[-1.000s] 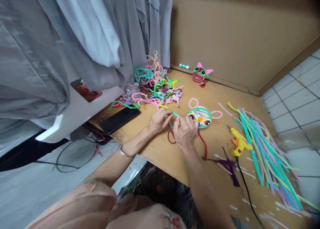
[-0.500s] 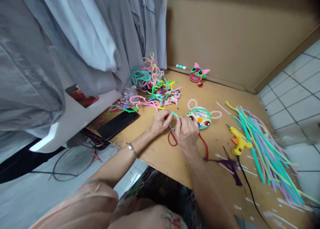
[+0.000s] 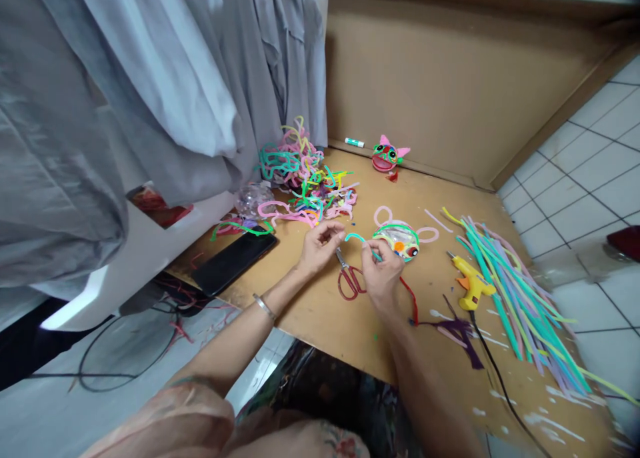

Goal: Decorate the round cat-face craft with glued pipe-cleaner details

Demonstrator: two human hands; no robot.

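Observation:
A short turquoise pipe cleaner [image 3: 356, 236] with a curved end is pinched between the thumb and fingers of my right hand [image 3: 384, 266]. My left hand [image 3: 321, 246] is beside the curved end, its fingers bent and the thumb slightly apart from them, with nothing visible between. Behind my right hand lies a round craft face [image 3: 400, 235] with a green rim, pink loop ears, an orange nose and round eyes; my hand covers part of it. Red-handled scissors [image 3: 351, 283] rest on the table between my hands.
A yellow glue gun [image 3: 471, 283] with a black cord lies right, beside a bundle of pipe cleaners [image 3: 520, 298]. Tangled pipe cleaners [image 3: 295, 161] are piled at the back left. A black phone [image 3: 235, 258] lies left. A finished-looking red face [image 3: 386, 157] stands near the back board.
My left hand has come off the turquoise pipe cleaner, which now shows more of its length and a curve. The hands have moved slightly apart, and the view has shifted a little.

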